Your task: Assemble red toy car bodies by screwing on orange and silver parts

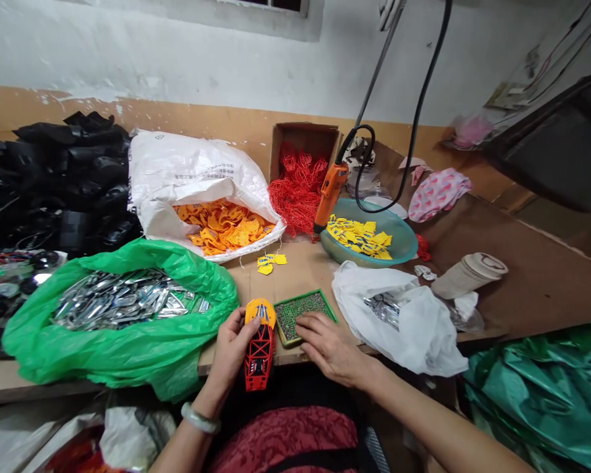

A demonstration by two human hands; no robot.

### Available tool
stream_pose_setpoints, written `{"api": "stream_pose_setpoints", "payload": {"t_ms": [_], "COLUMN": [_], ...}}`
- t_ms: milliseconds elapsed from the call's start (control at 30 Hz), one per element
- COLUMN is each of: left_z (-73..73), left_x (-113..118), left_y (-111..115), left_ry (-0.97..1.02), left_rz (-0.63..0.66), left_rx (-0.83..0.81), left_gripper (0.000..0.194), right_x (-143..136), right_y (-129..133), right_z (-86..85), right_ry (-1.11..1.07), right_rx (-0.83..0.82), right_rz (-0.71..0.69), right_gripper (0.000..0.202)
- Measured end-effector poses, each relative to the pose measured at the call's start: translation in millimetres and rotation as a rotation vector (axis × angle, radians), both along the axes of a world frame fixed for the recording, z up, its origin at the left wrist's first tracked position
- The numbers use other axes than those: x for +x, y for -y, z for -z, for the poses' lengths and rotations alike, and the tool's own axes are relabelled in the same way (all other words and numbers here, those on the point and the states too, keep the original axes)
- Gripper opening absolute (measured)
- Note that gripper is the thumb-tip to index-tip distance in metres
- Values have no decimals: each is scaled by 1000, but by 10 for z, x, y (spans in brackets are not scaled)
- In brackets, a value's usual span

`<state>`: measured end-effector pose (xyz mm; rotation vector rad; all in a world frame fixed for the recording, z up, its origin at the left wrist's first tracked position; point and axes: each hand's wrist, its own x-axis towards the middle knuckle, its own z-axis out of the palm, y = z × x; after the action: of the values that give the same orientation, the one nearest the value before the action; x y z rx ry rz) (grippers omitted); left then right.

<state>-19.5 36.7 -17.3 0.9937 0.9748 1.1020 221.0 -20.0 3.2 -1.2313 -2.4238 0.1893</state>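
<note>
My left hand grips a toy car body with an orange front piece and a red lattice frame, tilted up above the table edge. Just to its right lies a green tray filled with small metal screws. Over the tray's near right part is my right hand, its fingers bent and close together at the screws. Whatever is between those fingertips is too small to make out. Beyond the tray, a few yellow pieces lie on the cardboard.
An orange electric screwdriver hangs before a teal bowl of yellow pieces. Left are a green bag of shiny parts and a white sack of orange parts. Behind stands a box of red frames; right, a white plastic bag.
</note>
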Motion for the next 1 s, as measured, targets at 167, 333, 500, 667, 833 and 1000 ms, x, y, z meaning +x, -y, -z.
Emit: {"api": "stream_pose_setpoints", "payload": {"t_ms": [167,333,500,667,833,1000], "left_z": [-9,-10,-25,-33,-35,-37], "left_x": [9,15,24,21,17,16], "left_y": [9,6,5,7,10,13], "left_ry": [0,5,15,13,-1,-14], "left_rz": [-15,-24,-24,-25,-30,-30], "left_rx": [4,-1,-1,0,8,5], "left_gripper": [38,39,39,40,39,38], "right_x": [-281,-312,-104,-40,-129,-221], "right_y": [-130,-236,-202,-137,-161,-338], "right_z": [41,-22,-48,-44,-96,-106], "right_ry": [6,78,69,10,39,7], "right_rx": [-29,-74,-66,-38,-86,-50], "right_rz": [61,76,-26,48,-162,-8], "right_gripper": [35,42,32,29,28,29]}}
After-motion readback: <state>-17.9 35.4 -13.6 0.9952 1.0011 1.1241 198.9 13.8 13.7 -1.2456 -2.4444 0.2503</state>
